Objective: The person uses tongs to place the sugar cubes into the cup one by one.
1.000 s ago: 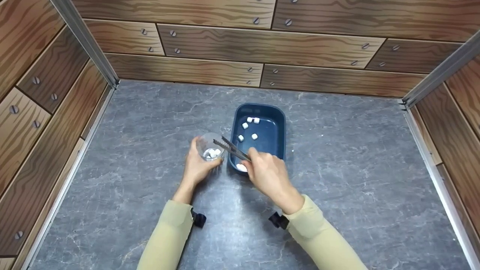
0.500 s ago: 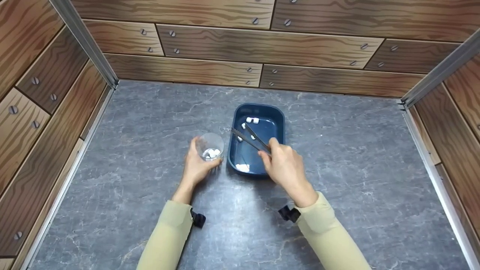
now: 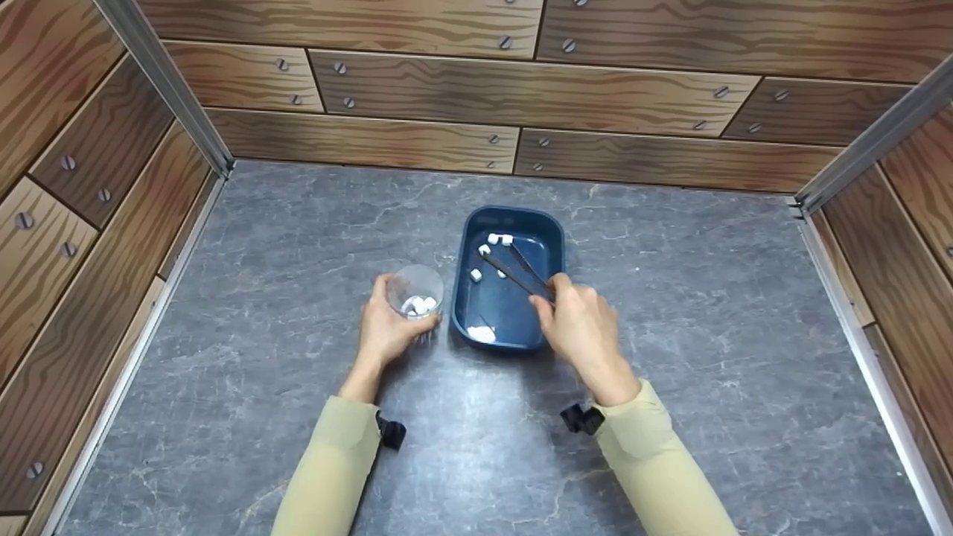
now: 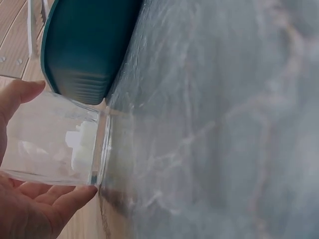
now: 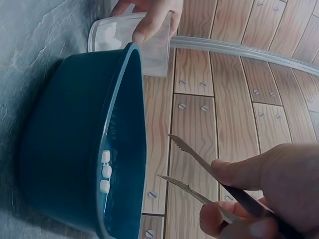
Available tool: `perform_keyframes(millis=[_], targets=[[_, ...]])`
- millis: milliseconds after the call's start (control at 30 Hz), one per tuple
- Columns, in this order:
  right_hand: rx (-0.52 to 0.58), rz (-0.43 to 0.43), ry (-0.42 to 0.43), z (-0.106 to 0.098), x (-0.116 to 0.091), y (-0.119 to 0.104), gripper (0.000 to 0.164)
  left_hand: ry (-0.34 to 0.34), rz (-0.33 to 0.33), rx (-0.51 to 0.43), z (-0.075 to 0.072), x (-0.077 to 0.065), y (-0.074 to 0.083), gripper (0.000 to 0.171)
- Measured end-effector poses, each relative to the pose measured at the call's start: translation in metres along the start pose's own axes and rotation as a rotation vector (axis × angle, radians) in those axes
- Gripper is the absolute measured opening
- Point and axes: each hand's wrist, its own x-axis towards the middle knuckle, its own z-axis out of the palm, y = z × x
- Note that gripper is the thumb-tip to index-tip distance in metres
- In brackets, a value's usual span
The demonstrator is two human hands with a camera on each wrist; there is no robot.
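My left hand (image 3: pixel 383 327) grips a clear cup (image 3: pixel 415 281) on the grey surface, left of a dark blue tub (image 3: pixel 514 324). Several small white cubes (image 4: pixel 82 147) lie at the cup's bottom. Steel tongs (image 3: pixel 512 275) are pinched in my right hand (image 3: pixel 584 327), whose thumb and fingers press on the two arms. Above the tub, the toothed tips of the tongs stand apart, with nothing between them in the right wrist view. More white cubes (image 3: pixel 476 275) are scattered in the tub's far half; one is partly hidden behind the tongs.
Wood-patterned panels (image 3: pixel 536 93) wall the back and both sides, with metal strips (image 3: pixel 175 89) at the corners. A bright white patch (image 3: pixel 482 334) shows at the tub's near end; I cannot tell whether it is glare. The cup stands close beside the tub.
My right hand and the tongs have moved right, from over the cup to above the tub. The left hand and cup have hardly moved.
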Motion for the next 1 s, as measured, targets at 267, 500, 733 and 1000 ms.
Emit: perform_keyframes(millis=[267,500,733,1000], targets=[[-0.048,0.027,-0.032,0.005,0.002,0.007,0.034,-0.03,-0.018,0.071,-0.003,0.003,0.003,0.087],[-0.092,0.062,-0.084,0.012,0.005,0.014,0.035,-0.068,-0.053,0.002,-0.001,0.003,0.005,0.093],[-0.111,0.069,-0.091,0.019,0.007,0.019,0.032,-0.07,-0.05,-0.011,0.0,0.003,0.004,0.099],[-0.13,0.079,-0.122,0.024,0.01,0.023,0.03,-0.062,-0.031,-0.011,0.0,0.003,0.003,0.098]])
